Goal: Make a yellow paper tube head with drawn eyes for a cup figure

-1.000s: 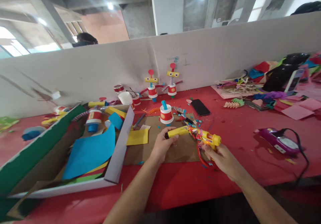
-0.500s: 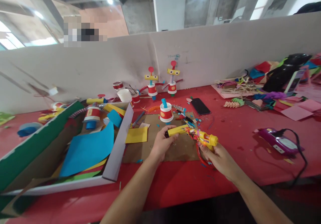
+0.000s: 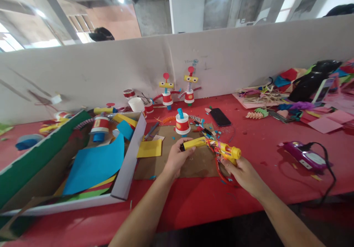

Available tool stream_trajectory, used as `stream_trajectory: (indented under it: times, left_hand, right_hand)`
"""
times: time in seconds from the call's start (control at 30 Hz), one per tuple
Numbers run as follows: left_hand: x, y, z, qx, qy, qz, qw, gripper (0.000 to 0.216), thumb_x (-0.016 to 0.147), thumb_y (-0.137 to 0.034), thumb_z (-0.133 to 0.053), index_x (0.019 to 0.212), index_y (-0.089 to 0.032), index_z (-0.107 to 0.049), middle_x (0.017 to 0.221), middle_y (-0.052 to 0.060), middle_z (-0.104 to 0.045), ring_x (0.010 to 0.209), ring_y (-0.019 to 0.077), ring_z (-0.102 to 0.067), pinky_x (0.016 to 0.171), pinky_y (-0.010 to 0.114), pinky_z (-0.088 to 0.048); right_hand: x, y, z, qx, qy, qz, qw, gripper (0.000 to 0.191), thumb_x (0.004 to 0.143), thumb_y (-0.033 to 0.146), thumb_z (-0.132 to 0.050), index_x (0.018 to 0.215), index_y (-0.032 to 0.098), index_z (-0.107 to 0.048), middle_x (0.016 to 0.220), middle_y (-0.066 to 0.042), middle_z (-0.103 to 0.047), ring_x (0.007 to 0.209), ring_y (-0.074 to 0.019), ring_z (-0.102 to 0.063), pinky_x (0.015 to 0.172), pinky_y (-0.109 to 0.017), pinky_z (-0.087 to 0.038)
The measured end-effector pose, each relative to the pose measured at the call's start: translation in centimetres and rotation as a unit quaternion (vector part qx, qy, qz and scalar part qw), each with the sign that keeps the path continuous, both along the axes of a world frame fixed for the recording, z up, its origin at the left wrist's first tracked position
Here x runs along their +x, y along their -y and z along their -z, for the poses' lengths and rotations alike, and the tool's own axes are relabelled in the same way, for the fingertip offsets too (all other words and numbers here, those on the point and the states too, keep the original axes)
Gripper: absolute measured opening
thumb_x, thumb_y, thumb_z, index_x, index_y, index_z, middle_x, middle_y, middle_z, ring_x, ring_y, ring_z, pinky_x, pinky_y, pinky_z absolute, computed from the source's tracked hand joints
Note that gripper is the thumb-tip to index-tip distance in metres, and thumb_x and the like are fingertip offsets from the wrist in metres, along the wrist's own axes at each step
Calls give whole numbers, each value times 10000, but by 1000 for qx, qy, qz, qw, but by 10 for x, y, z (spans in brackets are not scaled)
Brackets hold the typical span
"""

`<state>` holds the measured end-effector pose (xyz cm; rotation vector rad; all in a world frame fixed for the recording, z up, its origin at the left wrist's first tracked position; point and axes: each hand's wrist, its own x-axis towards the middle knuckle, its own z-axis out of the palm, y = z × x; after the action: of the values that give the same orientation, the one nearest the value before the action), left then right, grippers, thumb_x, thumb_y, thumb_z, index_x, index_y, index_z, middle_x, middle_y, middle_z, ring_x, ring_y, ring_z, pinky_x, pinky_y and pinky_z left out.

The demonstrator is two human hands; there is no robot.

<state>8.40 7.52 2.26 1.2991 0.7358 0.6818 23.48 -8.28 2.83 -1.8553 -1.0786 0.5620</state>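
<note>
One smooth yellow paper tube (image 3: 194, 143) is pinched in my left hand (image 3: 175, 158), above a flat cardboard sheet (image 3: 197, 169). My right hand (image 3: 242, 170) wraps one yellow plastic glue gun (image 3: 226, 149), nozzle near the tube's end. Beyond stands one headless paper-cup figure (image 3: 183, 124) with two pleated arms; behind, two yellow-headed figures (image 3: 189, 96).

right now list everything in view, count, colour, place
held piece: one, yellow, left hand
glue gun: one, yellow, right hand
headless figure: one, red and white, centre
upright figures with heads: two, red, white, yellow, back
box: one, green and white, left
cardboard: one, brown, centre
flat phone: one, black, mid right
power strip: one, purple, right
smaller craft clutter: uncounted, mixed colours, scattered
table: one, red, underneath
left hand: one, bare, front
right hand: one, bare, front
</note>
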Motion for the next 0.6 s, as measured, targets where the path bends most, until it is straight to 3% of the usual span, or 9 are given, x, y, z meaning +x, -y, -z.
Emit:
stream_trajectory:
  times: [0.17,0.4,0.6]
  left_hand:
    - [0,-1,4,12,2,8,1000,396,682,-285,-735,1044,-173,-621,703,-27,-537,584,77,-475,528,190,-364]
    - [0,0,1,-2,1,3,1000,415,662,-284,-747,1044,-174,-627,711,-20,-564,588,75,-480,537,189,-369]
    - [1,0,0,-16,9,0,1000,422,636,-304,-769,1016,-181,-636,720,-20,-574,594,83,-492,542,198,-381]
  right_hand:
    - [2,2,-2,16,-17,13,1000,375,817,551,-492,722,193,-552,586,6,-524,544,-150,-477,518,-255,-402]
    - [-3,2,1,15,-2,3,1000,371,817,526,-503,632,204,-513,544,13,-496,520,-139,-462,488,-242,-394]
    - [-6,-2,1,31,-15,-12,999,341,825,503,-514,812,176,-609,622,-5,-589,569,-156,-539,500,-237,-429]
